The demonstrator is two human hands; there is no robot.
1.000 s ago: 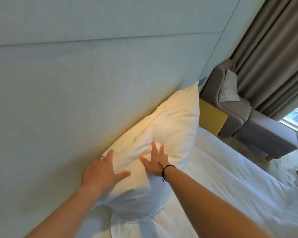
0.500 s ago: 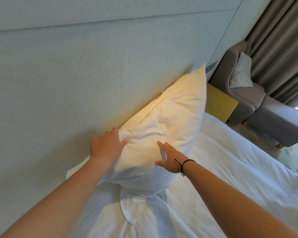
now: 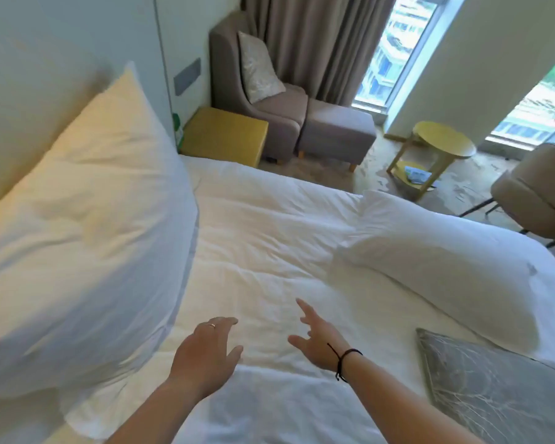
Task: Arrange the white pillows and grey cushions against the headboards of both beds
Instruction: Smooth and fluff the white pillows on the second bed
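A person leans over a white bed (image 3: 263, 251) with both arms stretched forward above the duvet. The left hand (image 3: 205, 350) hovers palm down, fingers loosely spread and holding nothing; a ring shows on 1 finger. The right hand (image 3: 318, 341) is also empty, fingers splayed apart and pointing ahead, with a black cord bracelet (image 3: 343, 363) around the wrist.

1 white pillow (image 3: 84, 219) stands propped on its edge against the pale headboard (image 3: 29, 75) at the left, clear of both hands, its top corner reaching up the panel. A second white pillow (image 3: 446, 264) lies flat on the far right side of the bed, well apart from the headboard. A grey cushion (image 3: 494, 392) with a pale branching pattern lies flat at the lower right, near the second pillow and just beside the right forearm.

Beyond the bed stand a yellow bedside cube (image 3: 225, 136), a grey armchair (image 3: 260, 100) holding a light patterned cushion (image 3: 258, 67), and a matching footstool (image 3: 337, 129). A round yellow side table (image 3: 442, 145) sits near the windows, with brown curtains (image 3: 318, 43) behind the armchair
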